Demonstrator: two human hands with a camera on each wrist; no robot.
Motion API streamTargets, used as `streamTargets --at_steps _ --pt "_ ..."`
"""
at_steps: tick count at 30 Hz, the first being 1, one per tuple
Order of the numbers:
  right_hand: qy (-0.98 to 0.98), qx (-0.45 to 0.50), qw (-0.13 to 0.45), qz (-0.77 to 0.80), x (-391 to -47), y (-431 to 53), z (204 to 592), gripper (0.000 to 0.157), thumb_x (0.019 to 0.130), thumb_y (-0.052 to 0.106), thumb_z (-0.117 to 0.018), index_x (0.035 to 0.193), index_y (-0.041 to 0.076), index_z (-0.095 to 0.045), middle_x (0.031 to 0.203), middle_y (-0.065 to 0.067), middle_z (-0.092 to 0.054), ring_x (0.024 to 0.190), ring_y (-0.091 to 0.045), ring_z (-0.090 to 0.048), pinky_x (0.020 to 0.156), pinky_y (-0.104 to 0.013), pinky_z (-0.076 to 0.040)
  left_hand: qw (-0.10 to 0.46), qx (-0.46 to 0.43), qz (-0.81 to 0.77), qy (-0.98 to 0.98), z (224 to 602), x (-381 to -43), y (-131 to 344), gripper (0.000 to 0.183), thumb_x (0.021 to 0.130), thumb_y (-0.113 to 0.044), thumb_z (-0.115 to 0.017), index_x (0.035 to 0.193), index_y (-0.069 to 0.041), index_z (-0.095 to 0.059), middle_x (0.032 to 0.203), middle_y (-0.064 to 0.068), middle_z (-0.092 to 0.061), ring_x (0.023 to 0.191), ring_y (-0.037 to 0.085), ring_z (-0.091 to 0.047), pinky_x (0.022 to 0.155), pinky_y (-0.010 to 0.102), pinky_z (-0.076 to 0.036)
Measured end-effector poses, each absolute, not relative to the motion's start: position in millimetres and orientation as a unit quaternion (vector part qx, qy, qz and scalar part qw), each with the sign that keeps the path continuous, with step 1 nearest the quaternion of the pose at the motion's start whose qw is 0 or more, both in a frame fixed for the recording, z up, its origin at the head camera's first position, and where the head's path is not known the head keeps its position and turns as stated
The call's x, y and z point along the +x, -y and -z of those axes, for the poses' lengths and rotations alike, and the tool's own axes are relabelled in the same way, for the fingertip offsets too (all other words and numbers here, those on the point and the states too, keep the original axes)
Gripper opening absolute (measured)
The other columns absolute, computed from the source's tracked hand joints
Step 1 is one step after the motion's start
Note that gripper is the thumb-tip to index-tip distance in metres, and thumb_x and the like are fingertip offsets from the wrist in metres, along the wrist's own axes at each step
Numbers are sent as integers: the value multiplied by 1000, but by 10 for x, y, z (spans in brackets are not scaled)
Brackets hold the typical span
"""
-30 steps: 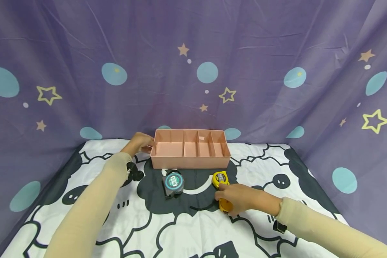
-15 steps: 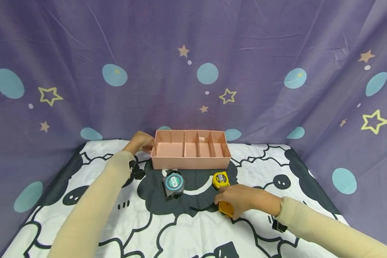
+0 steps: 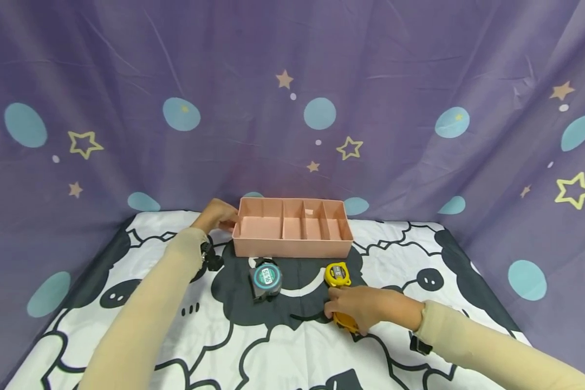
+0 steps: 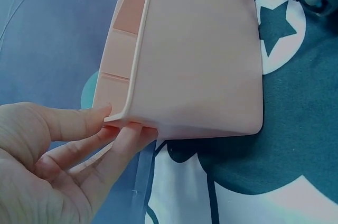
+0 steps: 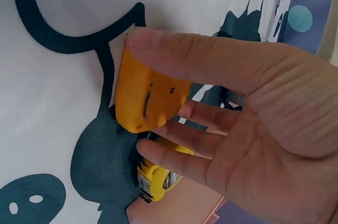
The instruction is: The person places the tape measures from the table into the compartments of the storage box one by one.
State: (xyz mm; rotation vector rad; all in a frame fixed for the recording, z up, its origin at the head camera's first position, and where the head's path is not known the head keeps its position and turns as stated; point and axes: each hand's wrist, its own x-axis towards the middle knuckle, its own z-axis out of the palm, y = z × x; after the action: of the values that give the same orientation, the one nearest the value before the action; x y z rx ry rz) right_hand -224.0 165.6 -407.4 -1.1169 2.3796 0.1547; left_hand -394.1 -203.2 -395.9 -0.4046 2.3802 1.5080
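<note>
My left hand [image 3: 220, 215] is at the left end of the pink divided box [image 3: 292, 248]. In the left wrist view its thumb and fingers pinch the box's rim at one corner. The right hand [image 3: 358, 306] grips an orange tape measure [image 5: 148, 92], thumb on one side and fingers on the other, close over the cloth. Just beyond that hand lies a yellow tape measure [image 3: 338, 274], partly hidden behind the fingers in the right wrist view. A grey tape measure with a teal round label [image 3: 266, 276] lies in front of the box.
A white cloth with dark cartoon sheep [image 3: 273, 357] covers the table. Behind the box hangs a purple curtain [image 3: 253, 162] with stars and blue spots, close to the table's far edge. The box's compartments face up, split by thin dividers.
My right hand has drawn the orange tape measure slightly nearer to me, away from the yellow one. The left hand keeps its hold on the box. The head view has shifted a little.
</note>
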Motion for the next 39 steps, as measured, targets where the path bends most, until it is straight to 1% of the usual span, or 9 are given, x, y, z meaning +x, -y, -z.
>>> streamTargets --at_steps 6,11,16,21,25,28,31,34,39 --pt "-876 -404 257 -59 -2206 -1656 4089 62 69 11 -96 112 37 -58 111 12 -43 91 -7 -50 73 -20 -56 150 -145 -519 -829 3981 -3956 2016 40 85 10 -64 125 13 -62 65 2 -60 55 9 -60 53 19 -59" --pt "-875 -407 253 -66 -2209 -1640 4083 58 70 14 -95 108 36 -58 109 12 -44 92 -6 -50 74 -20 -55 145 -145 -518 -831 3991 -3957 2006 36 86 8 -64 122 14 -63 64 1 -58 55 8 -61 52 18 -58" --pt "-871 -413 257 -62 -2221 -1623 4065 56 69 14 -96 107 35 -60 106 13 -45 92 -4 -49 76 -19 -54 139 -145 -511 -836 3979 -3935 1997 34 87 8 -65 121 15 -63 65 1 -56 53 8 -61 52 17 -57" --pt "-863 -427 267 -49 -2224 -1618 4021 55 66 15 -97 108 34 -66 104 12 -47 91 -3 -48 75 -16 -52 136 -149 -506 -838 3948 -3906 1988 38 89 5 -67 127 13 -63 79 6 -60 56 8 -61 54 17 -58" --pt "-859 -432 272 -29 -2230 -1596 3956 56 65 14 -97 111 32 -69 104 11 -47 91 -2 -47 75 -15 -51 138 -147 -502 -841 3953 -3904 1996 37 90 4 -67 126 12 -64 88 9 -62 58 8 -61 55 17 -59" --pt "-863 -426 272 -10 -2248 -1569 3899 59 64 11 -97 113 28 -69 105 11 -48 92 -2 -48 77 -16 -52 136 -151 -507 -837 3957 -3904 2006 37 89 5 -68 125 12 -64 85 8 -63 57 8 -62 54 18 -59" --pt "-864 -421 275 8 -2276 -1551 3847 61 65 10 -96 116 26 -68 107 11 -52 96 -3 -49 80 -16 -53 135 -153 -515 -832 3948 -3892 2005 38 88 7 -68 125 13 -64 74 5 -62 54 9 -62 54 20 -60" --pt "-864 -420 277 28 -2317 -1545 3814 60 66 9 -95 117 25 -67 111 10 -54 98 -3 -49 80 -17 -53 135 -150 -511 -835 3931 -3874 1995 32 87 8 -67 119 15 -65 65 2 -59 53 9 -62 55 22 -61" --pt "-860 -423 278 59 -2406 -1535 3755 61 67 5 -90 120 23 -66 115 8 -55 99 -7 -51 80 -17 -53 132 -152 -497 -844 3932 -3882 1999 9 85 8 -66 94 8 -67 65 3 -56 52 10 -60 57 22 -61"
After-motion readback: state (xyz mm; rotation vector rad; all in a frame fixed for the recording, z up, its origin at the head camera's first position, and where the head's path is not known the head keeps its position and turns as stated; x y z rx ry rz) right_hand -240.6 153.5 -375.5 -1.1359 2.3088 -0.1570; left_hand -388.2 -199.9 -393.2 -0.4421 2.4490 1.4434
